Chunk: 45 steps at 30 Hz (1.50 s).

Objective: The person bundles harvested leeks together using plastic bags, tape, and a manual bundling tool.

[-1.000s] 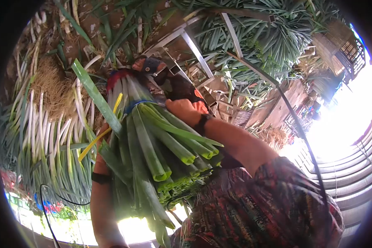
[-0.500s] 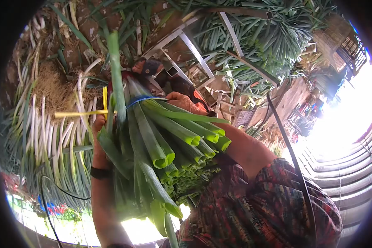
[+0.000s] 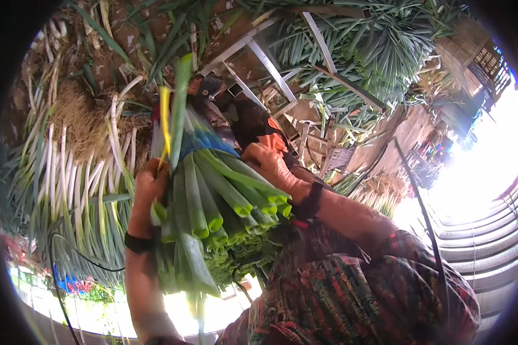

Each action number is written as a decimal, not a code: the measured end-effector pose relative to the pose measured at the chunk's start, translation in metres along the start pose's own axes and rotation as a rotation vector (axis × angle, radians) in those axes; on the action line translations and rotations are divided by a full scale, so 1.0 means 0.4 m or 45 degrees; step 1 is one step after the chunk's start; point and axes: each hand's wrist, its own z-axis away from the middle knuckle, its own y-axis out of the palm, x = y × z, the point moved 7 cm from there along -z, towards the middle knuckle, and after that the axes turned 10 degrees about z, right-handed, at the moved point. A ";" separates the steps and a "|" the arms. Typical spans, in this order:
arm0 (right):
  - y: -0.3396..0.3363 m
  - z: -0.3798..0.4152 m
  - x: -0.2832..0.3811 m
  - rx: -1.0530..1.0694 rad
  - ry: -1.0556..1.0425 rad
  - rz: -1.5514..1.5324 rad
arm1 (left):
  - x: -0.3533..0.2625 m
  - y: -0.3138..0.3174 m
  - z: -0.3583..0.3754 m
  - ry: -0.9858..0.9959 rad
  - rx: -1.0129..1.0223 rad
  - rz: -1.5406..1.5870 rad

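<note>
A bunch of green onions (image 3: 204, 190) with cut, hollow green ends toward me fills the middle of the view. A blue band (image 3: 209, 142) goes around it. My left hand (image 3: 151, 179) is closed at the bunch's left side, with a thin yellow strip (image 3: 165, 118) sticking up from its fingers. On the other side, my right hand (image 3: 266, 162) is curled into a fist at the band's right end. One long green leaf (image 3: 180, 106) stands up past the band. The far end of the bunch is partly hidden.
Rooted green onions (image 3: 69, 184) lie in a pile at left. A metal frame (image 3: 270, 72) stands at the far side, near a heap of green leaves (image 3: 385, 57). A plastic crate (image 3: 489, 77) is at upper right. A dark cable (image 3: 60, 276) hangs at lower left.
My right hand has moved slightly right and down, and the blue band looks wider. The yellow strip has swung from sideways to upright, and the bunch's cut ends have shifted left.
</note>
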 end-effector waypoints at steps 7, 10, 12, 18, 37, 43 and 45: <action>-0.009 -0.043 0.059 0.147 -0.329 -0.046 | -0.119 0.004 0.212 -0.142 -0.152 0.571; -0.019 0.042 0.127 0.139 -0.626 0.197 | -0.145 -0.003 0.201 -0.130 -0.195 0.174; -0.032 0.142 0.175 0.126 -0.787 0.286 | -0.085 0.012 0.167 -0.023 -0.092 0.130; -0.042 0.154 0.131 0.342 0.022 -0.109 | -0.137 0.047 0.171 -0.165 -0.123 0.178; -0.014 0.142 0.155 0.395 -0.096 -0.065 | -0.133 0.047 0.317 0.304 -0.176 0.157; 0.045 0.037 0.185 0.591 0.153 -0.332 | -0.145 0.022 0.354 0.244 -0.246 0.193; 0.042 0.042 0.193 0.665 0.149 -0.151 | -0.157 0.006 0.360 0.265 -0.341 0.125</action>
